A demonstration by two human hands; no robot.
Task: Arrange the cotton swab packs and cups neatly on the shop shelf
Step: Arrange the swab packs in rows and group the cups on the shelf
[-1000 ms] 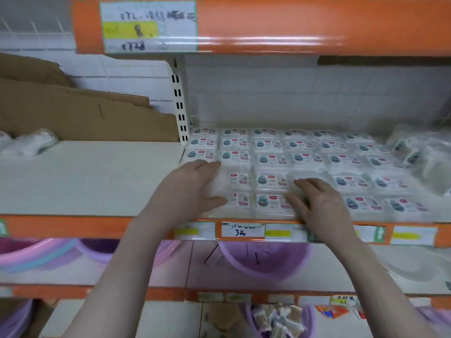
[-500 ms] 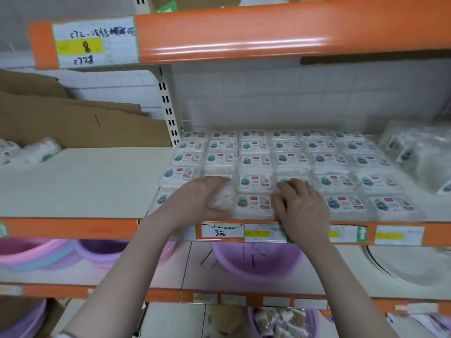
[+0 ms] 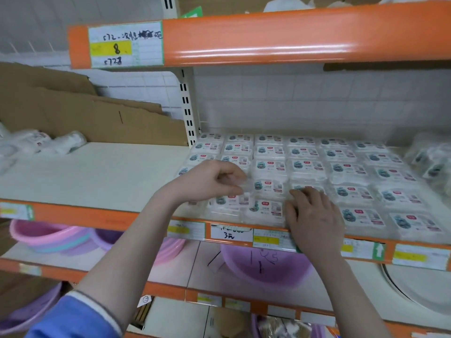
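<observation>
Rows of clear cotton swab packs (image 3: 346, 172) with blue-and-red labels lie flat on the white shelf (image 3: 97, 176), filling its right half. My left hand (image 3: 210, 181) hovers over the left end of the rows, fingers curled, pinching the edge of one clear cotton swab pack (image 3: 245, 187) that is lifted slightly. My right hand (image 3: 312, 215) lies flat, fingers spread, on the front-row packs at the shelf's orange edge. Wrapped sleeves of clear cups (image 3: 66, 142) lie on their side at the shelf's far left.
Brown cardboard (image 3: 80, 113) leans against the back wall on the left. A loose bag of more packs (image 3: 429, 159) sits at the far right. An orange upper shelf (image 3: 292, 37) overhangs. Pink and purple basins (image 3: 263, 267) fill the shelf below.
My left hand has risen off the packs and curled, pinching one pack's edge. My right hand stays flat on the front row. The view has shifted left and down.
</observation>
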